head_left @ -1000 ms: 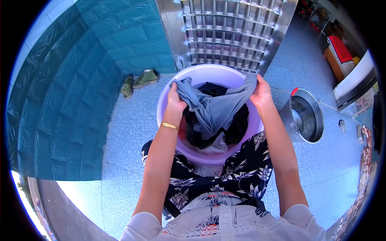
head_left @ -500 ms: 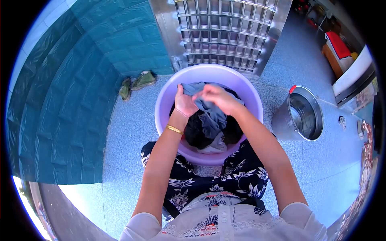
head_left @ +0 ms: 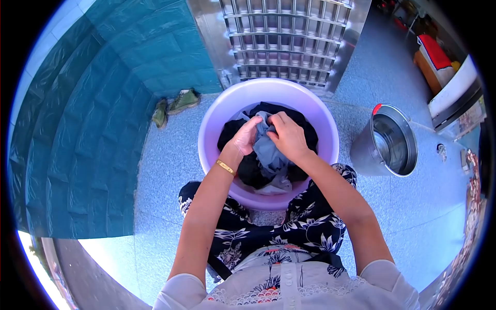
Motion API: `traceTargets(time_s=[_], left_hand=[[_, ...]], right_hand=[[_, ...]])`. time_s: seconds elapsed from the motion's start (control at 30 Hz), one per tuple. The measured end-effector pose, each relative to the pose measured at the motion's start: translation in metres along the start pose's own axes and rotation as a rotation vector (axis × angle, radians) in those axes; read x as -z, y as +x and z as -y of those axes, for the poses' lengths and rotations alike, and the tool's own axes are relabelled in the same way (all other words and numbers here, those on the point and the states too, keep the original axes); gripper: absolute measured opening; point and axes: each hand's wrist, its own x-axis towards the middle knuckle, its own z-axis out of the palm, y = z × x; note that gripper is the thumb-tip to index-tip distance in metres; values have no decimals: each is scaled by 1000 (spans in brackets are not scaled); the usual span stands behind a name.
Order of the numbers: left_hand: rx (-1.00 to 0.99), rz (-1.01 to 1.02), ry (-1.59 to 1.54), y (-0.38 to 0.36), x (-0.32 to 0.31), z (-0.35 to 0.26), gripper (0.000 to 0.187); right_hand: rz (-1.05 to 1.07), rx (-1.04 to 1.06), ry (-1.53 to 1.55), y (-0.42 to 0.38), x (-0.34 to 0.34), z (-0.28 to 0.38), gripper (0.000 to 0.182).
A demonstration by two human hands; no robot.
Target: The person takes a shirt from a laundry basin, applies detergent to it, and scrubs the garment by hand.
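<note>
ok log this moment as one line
left hand: holds grey cloth | right hand: holds grey cloth | grey cloth: bunched over dark clothes in tub | bucket: beside tub

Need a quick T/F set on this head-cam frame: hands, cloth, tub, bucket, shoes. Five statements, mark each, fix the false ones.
1. The left hand and the right hand are both on the grey-blue cloth. True.
2. The bucket stands left of the tub. False: the bucket is on the right of the tub.
3. The green shoes are on the floor near the teal wall. True.
4. The bracelet is on the right wrist. False: the bracelet is on the left wrist.
5. Dark clothes lie in the tub. True.
</note>
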Motion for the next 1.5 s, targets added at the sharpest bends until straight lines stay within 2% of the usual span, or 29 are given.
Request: traceTargets(time_s=[0.03,0.13,0.17,0.2,0.23,0.27,0.3,0.33,0.37,0.43,0.5,0.57,0.6,0.63,0.7,0.83,0.9,0.97,1.03,1.1,1.13,1.17,1.23,1.3,1.33,1.37,1.4,1.43,1.5], left_hand=[[6,7,0,-3,-5,-3,46],[20,47,-88,-9,-17,-7,43],[39,32,-133,-9,-19,-6,42],[91,-110,-110,-5,-15,-2,38],[100,-109,-104,-1,-13,3,38],[0,-163,133,4,-11,8,34],[-103,-214,368,7,-8,11,30],[-60,-276,276,13,-1,12,23],[-57,-276,279,19,9,13,23],[-195,-490,455,23,17,6,20],[-218,-446,428,18,16,-2,21],[-282,-255,548,10,5,-11,30],[-242,-183,527,5,-1,-14,40],[-240,-179,530,1,-7,-17,40],[-128,13,459,-5,-14,-20,46],[-95,40,619,-1,-11,-15,44],[-79,-13,697,2,-7,-12,41],[-269,-172,1030,9,6,-6,40],[-338,-131,1002,0,-8,-14,42],[-157,40,578,-12,-31,-21,56],[-217,51,825,-5,-23,-13,72],[-336,-34,1032,0,-22,-3,65],[-361,-173,1296,5,-21,-1,46],[-281,-202,1337,6,-18,-11,31],[-283,-180,1389,4,-21,-18,24],[-214,-193,1477,-1,-23,-25,24],[-256,-221,1222,7,-1,-11,23],[-139,-257,959,8,8,-7,23],[-141,-323,504,8,10,1,29]], right_hand=[[-4,-5,1,-3,-1,-2,26],[45,-333,64,-11,-7,-15,28],[42,-339,70,-12,-9,-18,28],[100,-346,90,-13,-10,-21,25],[158,-354,109,-15,-11,-24,23],[153,-362,110,-16,-14,-25,23],[59,-264,137,-17,-17,-24,20],[-34,-164,163,-17,-19,-23,17],[-35,-167,165,-17,-19,-22,17],[-38,-359,501,-16,-15,-20,12],[-25,-401,588,-16,-19,-28,8],[-63,-309,911,-12,-20,-34,6],[-52,-297,1017,-10,-20,-33,6],[-57,-299,1016,-10,-18,-32,6],[-2,-519,1141,-10,-13,-27,10],[42,-405,1036,-10,-15,-29,11],[-40,-414,820,-10,-8,-28,8],[-141,-410,822,-8,-17,-37,8],[-232,-516,989,-4,-15,-41,7],[-235,-544,981,1,-8,-39,9],[-217,-492,941,4,-5,-37,10],[-198,-446,901,6,-4,-37,12],[-129,-421,820,13,6,-41,14],[66,-394,576,19,22,-49,16],[84,-365,588,20,23,-62,14],[58,-441,815,20,24,-75,14],[30,-519,839,21,36,-88,13],[1,-602,861,17,50,-101,13],[-108,-707,805,-9,60,-141,13]])
